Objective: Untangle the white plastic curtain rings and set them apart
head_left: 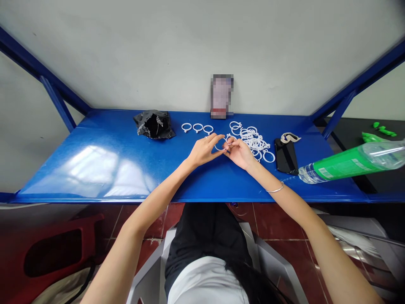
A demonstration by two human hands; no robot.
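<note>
Both my hands meet over the middle of the blue table (110,169), pinching one white plastic ring (221,145) between them. My left hand (204,150) grips the ring's left side with thumb and fingers. My right hand (238,153) pinches its right side; a thin bracelet sits on that wrist. Three white rings (197,127) lie in a row just beyond my left hand. A heap of several white rings (253,141) lies right beside my right hand.
A crumpled black plastic bag (154,124) sits at the back left. A blurred upright card (222,96) leans on the wall. A black phone (286,156), a beige clip (290,137) and a lying green-labelled water bottle (351,162) are at the right. A red stool (57,249) stands below left.
</note>
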